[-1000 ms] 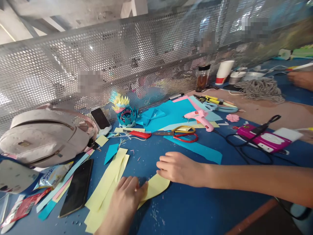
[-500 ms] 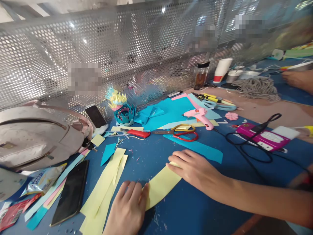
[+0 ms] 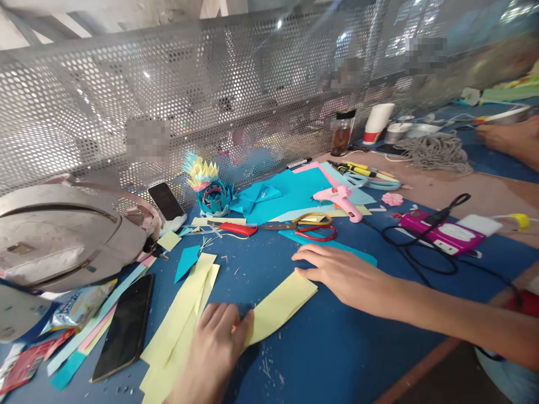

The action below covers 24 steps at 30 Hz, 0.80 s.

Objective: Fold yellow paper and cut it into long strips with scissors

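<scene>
A pale yellow paper strip [image 3: 284,303] slants across the blue table, and its right end shows a doubled edge. My left hand [image 3: 223,336] has its fingers curled and its thumb pressed on the strip's near end. My right hand [image 3: 337,272] is at the far end with fingers stretched out, its fingertips at or just above the strip's corner; contact is unclear. More yellow strips [image 3: 181,331] overlap to the left of my left hand. Beyond my right hand lie scissors [image 3: 290,225] with yellow and red handles, and a blue paper strip [image 3: 357,255] partly hidden by that hand.
A pink glue gun [image 3: 341,201], a red-handled cutter [image 3: 238,228], blue sheets [image 3: 290,191] and a folded-paper piece [image 3: 213,193] sit farther back. At left are a phone [image 3: 124,325] and a backpack [image 3: 71,235]. A cable [image 3: 410,252] loops beside a magenta power strip [image 3: 442,233]. Another person's hand [image 3: 505,137] shows at right.
My right hand has slid off the strip's far end toward the upper right, uncovering that end. My left hand has shifted slightly toward the lower left, still on the strip.
</scene>
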Available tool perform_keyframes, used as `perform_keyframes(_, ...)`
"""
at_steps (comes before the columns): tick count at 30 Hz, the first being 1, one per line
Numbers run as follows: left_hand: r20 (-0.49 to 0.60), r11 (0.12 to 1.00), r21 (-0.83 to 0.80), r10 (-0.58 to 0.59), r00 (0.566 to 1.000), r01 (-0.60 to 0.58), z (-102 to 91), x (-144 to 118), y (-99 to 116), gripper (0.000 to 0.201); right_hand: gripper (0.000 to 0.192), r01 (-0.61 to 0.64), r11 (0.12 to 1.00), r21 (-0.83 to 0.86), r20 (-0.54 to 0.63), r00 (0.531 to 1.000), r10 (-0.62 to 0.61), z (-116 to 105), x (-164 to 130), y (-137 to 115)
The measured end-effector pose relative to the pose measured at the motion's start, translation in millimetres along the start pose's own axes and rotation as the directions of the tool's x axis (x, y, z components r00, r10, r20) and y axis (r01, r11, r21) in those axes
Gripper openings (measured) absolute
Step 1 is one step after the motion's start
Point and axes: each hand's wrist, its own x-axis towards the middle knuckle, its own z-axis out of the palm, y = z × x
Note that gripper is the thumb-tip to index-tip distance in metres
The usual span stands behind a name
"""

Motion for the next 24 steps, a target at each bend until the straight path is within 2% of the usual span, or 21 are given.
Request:
perform_keyframes(2, 0.110, 0.962, -0.236, -0.116, 0.987, 0.139, -1.2, 1, -10, 0.035, 0.044, 0.016, 0.992, 0.123, 0.063, 0.998, -0.024, -17, 7, -1)
perform_keyframes(5, 0.309, 0.770, -0.483, -0.297, 0.903, 0.418, -7.6, 9, -23, 0.041, 0.034, -0.026, 0.937, 0.348, 0.144, 0.989, -0.026, -39, 21, -8)
perform_keyframes(7, 0.410, 0.657, -0.520, -0.368, 0.834, 0.546, -15.4, 16, -29, 0.036, 0.038, -0.065, 0.903, 0.424, 0.187, 0.982, -0.017, -45, 30, -14)
perform_keyframes(9, 0.477, 0.596, -0.509, -0.405, 0.780, 0.621, -23.9, 23, -31, 0.031, 0.032, -0.069, 0.903, 0.424, 0.207, 0.978, -0.022, -44, 38, -18)
perform_keyframes(11, 0.512, 0.576, -0.482, -0.427, 0.745, 0.661, -29.9, 26, -31, 0.028, 0.015, -0.061, 0.919, 0.390, 0.202, 0.979, -0.021, -39, 45, -19)
perform_keyframes(13, 0.512, 0.578, -0.455, -0.453, 0.730, 0.678, -30.9, 25, -30, 0.026, 0.015, -0.053, 0.936, 0.349, 0.190, 0.982, -0.016, -33, 50, -18)
perform_keyframes(15, 0.473, 0.591, -0.454, -0.475, 0.742, 0.667, -26.8, 20, -27, 0.021, 0.018, -0.036, 0.952, 0.304, 0.177, 0.984, -0.019, -26, 53, -17)
perform_keyframes(18, 0.365, 0.625, -0.522, -0.452, 0.814, 0.581, -15.6, 10, -22, 0.018, 0.021, 0.043, 0.972, 0.231, 0.154, 0.985, -0.080, -19, 55, -17)
perform_keyframes(21, 0.254, 0.685, -0.575, -0.370, 0.894, 0.447, -6.6, -1, -18, 0.025, 0.023, 0.157, 0.977, 0.145, 0.118, 0.978, -0.175, -15, 54, -19)
perform_keyframes(24, 0.147, 0.801, -0.515, -0.269, 0.952, 0.306, -2.7, -12, -18, 0.033, 0.025, 0.200, 0.977, 0.080, 0.098, 0.973, -0.207, -12, 50, -21)
